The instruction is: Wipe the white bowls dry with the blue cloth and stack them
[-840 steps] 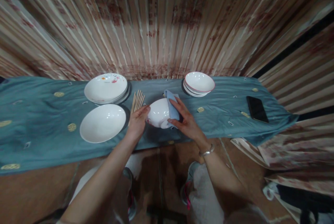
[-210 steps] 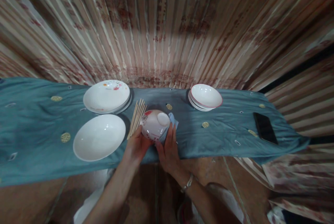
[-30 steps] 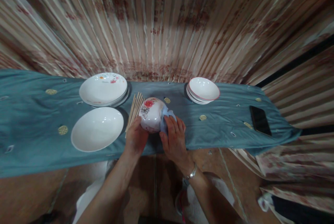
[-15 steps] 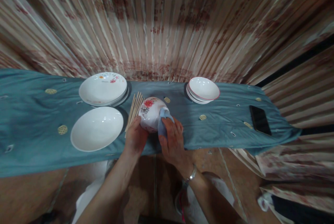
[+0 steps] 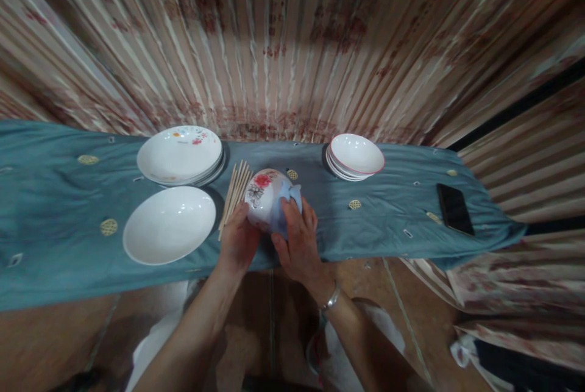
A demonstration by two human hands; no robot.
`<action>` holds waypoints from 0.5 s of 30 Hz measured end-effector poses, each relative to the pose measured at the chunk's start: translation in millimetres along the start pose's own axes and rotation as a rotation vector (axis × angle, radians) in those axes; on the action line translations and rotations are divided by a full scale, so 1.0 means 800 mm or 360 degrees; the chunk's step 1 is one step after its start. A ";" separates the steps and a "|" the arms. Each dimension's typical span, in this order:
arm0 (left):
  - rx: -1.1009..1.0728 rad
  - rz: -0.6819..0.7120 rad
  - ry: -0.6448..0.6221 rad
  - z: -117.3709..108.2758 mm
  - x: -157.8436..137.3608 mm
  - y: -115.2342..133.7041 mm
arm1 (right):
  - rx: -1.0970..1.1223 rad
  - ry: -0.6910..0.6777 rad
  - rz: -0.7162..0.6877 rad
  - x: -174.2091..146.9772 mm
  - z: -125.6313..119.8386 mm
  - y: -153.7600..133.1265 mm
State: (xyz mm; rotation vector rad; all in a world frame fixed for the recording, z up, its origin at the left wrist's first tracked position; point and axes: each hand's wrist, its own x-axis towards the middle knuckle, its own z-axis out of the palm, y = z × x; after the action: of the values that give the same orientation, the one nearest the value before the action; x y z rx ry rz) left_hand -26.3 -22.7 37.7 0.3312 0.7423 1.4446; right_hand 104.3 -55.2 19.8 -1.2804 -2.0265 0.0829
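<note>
A white bowl with red and grey flowers [image 5: 261,189] is tilted so its outer side faces up, in front of me. My left hand [image 5: 238,238] is closed on its left edge. A light blue cloth [image 5: 280,212] lies against the bowl's right side, and my right hand [image 5: 297,239] holds it pressed there. The bowl's inside is hidden from me. Just left of the bowl, several wooden chopsticks [image 5: 235,192] lie side by side on the cloth-covered table.
Stacked floral plates [image 5: 180,154] stand at the back left, with a deep white bowl [image 5: 169,225] in front of them. Red-rimmed bowls [image 5: 357,155] are stacked at the back right. A black phone [image 5: 456,209] lies near the right end of the teal tablecloth [image 5: 379,233]. A curtain hangs behind.
My right hand has slid the cloth slightly left and inward over the bowl, which now covers more of its side. The bowl has turned a little; my left hand keeps its hold.
</note>
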 end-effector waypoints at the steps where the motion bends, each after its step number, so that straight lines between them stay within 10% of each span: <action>1: -0.0002 0.0000 -0.0007 0.000 0.000 0.000 | -0.0025 -0.0013 0.0011 0.001 0.001 0.001; 15: -0.0043 0.0022 0.0027 0.006 -0.001 -0.003 | -0.0236 -0.0035 0.0136 0.004 0.005 0.010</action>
State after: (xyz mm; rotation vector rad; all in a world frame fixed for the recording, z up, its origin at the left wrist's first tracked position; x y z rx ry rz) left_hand -21.4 -22.4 40.2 0.3041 0.7347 1.4706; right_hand 107.0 -47.2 15.7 -1.4642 -2.0272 -0.0137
